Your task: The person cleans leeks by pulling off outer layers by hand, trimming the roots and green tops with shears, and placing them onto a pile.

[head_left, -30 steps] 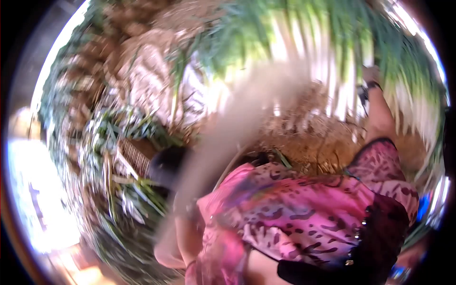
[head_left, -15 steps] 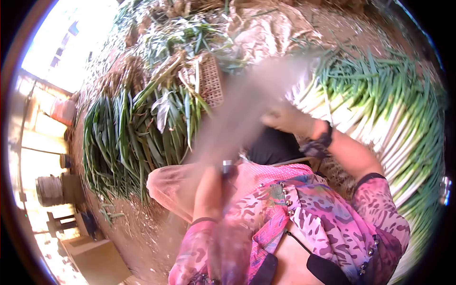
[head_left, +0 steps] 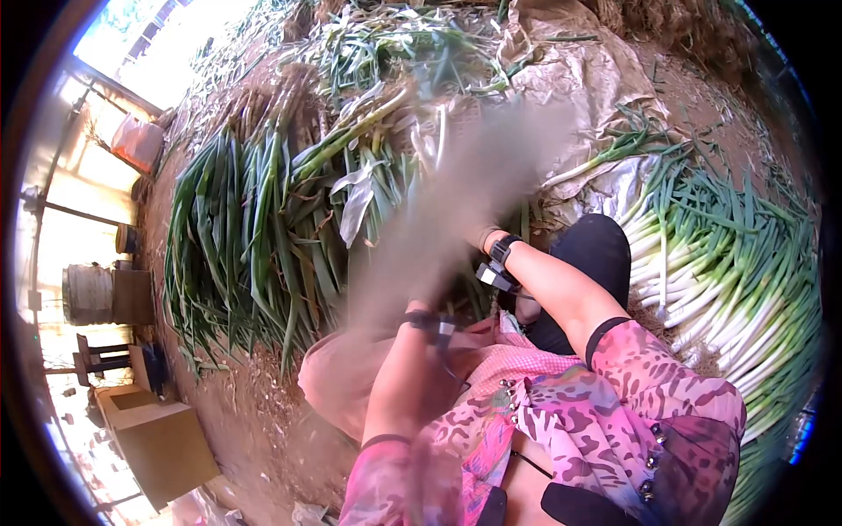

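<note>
A grey-brown smear over the middle of the head view hides most of both hands. My left hand (head_left: 423,304) shows only near its banded wrist, above my pink-clad leg. My right hand (head_left: 481,235) is close by to the upper right, visible just past its watch; its fingers are lost in the smear. Whatever either hand holds, I cannot make out. On the left lies a thick pile of untrimmed green onions (head_left: 254,228) with brown roots and drooping leaves. To the right, cleaned green onions (head_left: 702,289) with white stalks lie in a long row.
A crumpled tan cloth (head_left: 583,79) lies on the dirt floor ahead, with loose leaves (head_left: 386,48) beside it. My dark-covered knee (head_left: 601,250) is between my right arm and the cleaned row. At far left stand a cardboard box (head_left: 162,447) and a white bucket (head_left: 88,294).
My right hand has come away from the cleaned row toward my left hand. The view has shifted, so the piles sit lower and the woven crate near the left pile is hidden.
</note>
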`<state>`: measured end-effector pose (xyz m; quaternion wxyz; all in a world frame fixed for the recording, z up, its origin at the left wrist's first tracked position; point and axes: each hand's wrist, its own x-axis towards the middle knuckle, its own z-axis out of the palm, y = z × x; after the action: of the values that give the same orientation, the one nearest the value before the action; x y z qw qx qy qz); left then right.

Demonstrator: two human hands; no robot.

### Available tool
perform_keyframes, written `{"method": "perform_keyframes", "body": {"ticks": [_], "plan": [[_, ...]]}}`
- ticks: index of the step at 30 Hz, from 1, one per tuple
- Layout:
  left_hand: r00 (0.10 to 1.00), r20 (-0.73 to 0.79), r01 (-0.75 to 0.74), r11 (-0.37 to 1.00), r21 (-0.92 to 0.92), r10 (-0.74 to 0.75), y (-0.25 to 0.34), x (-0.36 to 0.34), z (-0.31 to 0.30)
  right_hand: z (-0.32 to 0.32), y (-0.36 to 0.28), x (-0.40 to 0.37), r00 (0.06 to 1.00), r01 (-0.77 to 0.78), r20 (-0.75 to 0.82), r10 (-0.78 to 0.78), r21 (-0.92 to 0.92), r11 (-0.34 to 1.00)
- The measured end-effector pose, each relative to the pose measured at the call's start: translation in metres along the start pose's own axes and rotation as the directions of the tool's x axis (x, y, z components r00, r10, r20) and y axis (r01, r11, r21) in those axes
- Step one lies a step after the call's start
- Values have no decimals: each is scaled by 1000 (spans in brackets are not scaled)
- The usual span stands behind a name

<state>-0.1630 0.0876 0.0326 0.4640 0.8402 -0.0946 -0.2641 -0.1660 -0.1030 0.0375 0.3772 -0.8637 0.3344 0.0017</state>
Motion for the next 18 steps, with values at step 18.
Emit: {"method": "perform_keyframes", "body": {"ticks": [18], "plan": [[995,103,-60,784,618,-5,35,96,-4,-210,-133,163,948,270,-315,-46,719,640]]}}
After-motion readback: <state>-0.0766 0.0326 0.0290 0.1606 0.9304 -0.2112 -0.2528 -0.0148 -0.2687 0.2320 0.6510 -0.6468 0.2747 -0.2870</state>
